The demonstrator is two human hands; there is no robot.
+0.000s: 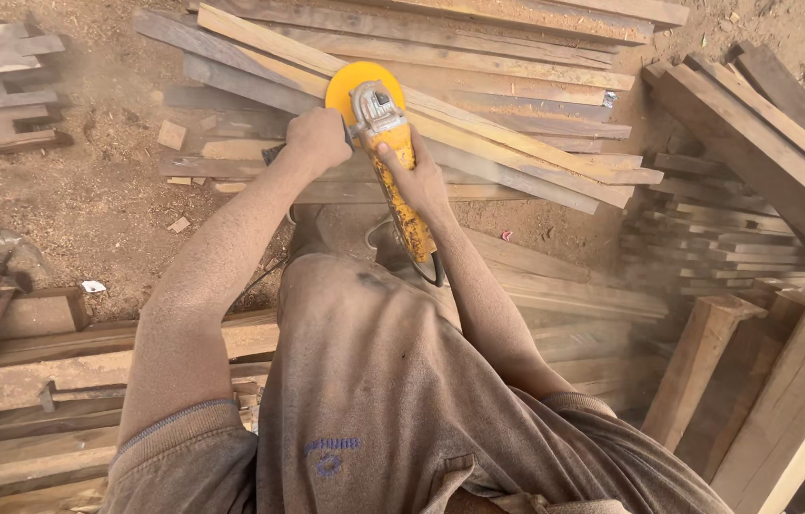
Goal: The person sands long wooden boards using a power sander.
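Sawdust-covered ground lies under stacked timber. We grip a yellow angle grinder (393, 162), left hand (318, 139) closed on its side handle, right hand (414, 176) around its body, disc against a pale plank (516, 143). Beyond the grinder, many planks (478, 57) look unworked.

Both hands, left hand (318, 139) and right hand (414, 174), grip a yellow angle grinder (393, 157) over stacked wooden planks (516, 105).

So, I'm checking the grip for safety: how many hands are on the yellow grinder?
2. The left hand grips the side handle left of the yellow guard; the right hand wraps the yellow grinder body just behind its head. No other hands are in view.
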